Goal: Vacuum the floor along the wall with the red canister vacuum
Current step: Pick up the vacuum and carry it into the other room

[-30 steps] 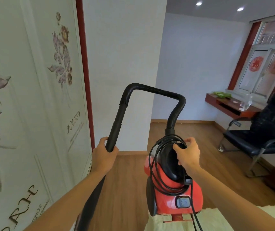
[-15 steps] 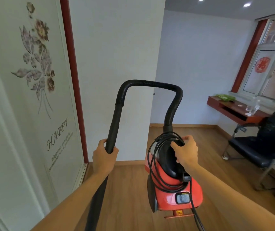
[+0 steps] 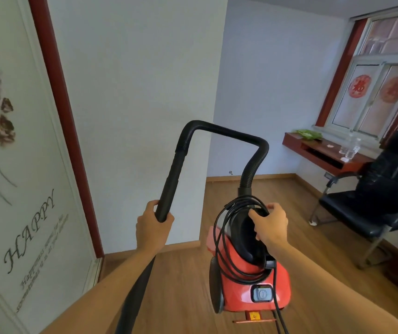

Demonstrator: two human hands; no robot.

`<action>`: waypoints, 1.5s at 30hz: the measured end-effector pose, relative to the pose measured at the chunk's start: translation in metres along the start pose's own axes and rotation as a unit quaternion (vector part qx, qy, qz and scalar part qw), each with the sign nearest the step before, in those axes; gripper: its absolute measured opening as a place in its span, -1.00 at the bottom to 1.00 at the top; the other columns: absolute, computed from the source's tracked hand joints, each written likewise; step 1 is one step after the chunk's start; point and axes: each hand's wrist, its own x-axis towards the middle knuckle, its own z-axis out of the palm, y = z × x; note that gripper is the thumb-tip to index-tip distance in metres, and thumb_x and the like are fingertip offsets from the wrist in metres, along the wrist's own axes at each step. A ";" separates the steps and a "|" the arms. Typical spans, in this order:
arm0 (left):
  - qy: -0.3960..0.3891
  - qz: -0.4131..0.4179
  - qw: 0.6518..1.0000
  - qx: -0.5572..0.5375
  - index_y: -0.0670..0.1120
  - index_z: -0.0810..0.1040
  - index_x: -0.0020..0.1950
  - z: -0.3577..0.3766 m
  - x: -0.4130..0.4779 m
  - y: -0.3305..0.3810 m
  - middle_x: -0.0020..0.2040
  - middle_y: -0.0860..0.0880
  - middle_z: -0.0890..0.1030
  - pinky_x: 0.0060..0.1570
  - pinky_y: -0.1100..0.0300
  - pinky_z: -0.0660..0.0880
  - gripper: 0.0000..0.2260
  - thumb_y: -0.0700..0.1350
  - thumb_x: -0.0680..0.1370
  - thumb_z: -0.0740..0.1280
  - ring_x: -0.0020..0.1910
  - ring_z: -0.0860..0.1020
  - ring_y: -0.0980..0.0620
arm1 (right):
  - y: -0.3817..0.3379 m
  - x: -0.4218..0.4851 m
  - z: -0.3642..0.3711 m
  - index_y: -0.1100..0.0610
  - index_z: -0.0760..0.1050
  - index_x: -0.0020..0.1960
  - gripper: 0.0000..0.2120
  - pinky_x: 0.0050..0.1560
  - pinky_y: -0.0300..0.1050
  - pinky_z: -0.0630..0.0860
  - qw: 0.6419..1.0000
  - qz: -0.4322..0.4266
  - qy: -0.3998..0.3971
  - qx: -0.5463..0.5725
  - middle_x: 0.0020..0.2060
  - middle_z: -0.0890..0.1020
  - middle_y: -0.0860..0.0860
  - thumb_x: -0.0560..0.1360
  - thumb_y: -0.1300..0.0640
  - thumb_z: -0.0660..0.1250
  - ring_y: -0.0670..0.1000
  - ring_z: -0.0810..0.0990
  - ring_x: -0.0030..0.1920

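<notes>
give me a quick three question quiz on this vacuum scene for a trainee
1. True or false: the left hand grips the black wand.
2. What does the right hand hold? A a broom; B the top handle of the red vacuum; C a door knob.
3. Which large word is printed on the wall panel at left?
Key: 1 true; 2 B; 3 HAPPY.

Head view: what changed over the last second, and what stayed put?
Only the view shifted: the decorated panel slid left in frame. Nothing was taken or let go. The left hand still grips the wand; the right hand still holds the red canister vacuum by its black handle.
</notes>
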 end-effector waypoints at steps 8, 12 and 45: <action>-0.051 0.022 0.998 -0.018 -0.09 0.47 0.30 0.047 0.095 -0.011 -0.13 -0.17 0.64 -0.39 0.29 0.51 -0.62 -0.11 0.52 0.44 -0.36 0.55 0.03 | -0.007 0.078 0.040 0.12 0.38 0.27 -0.60 -0.53 -0.14 0.48 0.998 0.022 0.060 -0.006 -0.18 0.66 0.17 0.50 0.11 0.44 0.01 0.53 -0.58; -0.065 0.025 0.997 -0.026 -0.09 0.47 0.31 0.080 0.129 -0.011 -0.14 -0.15 0.64 -0.36 0.23 0.57 -0.61 -0.10 0.51 0.45 -0.35 0.58 0.02 | -0.007 0.112 0.047 0.14 0.40 0.25 -0.62 -0.57 -0.19 0.45 0.997 0.025 0.072 -0.019 -0.19 0.66 0.18 0.50 0.12 0.44 0.03 0.54 -0.54; -0.232 0.040 0.968 -0.082 -0.06 0.47 0.21 0.533 0.306 0.062 -0.14 0.05 0.58 -0.41 0.23 0.54 -0.71 -0.14 0.53 0.43 -0.29 0.61 0.04 | 0.104 0.493 -0.058 0.08 0.41 0.15 -0.69 -0.58 -0.20 0.45 0.975 0.111 0.193 -0.016 -0.14 0.65 0.15 0.50 0.11 0.47 -0.04 0.52 -0.58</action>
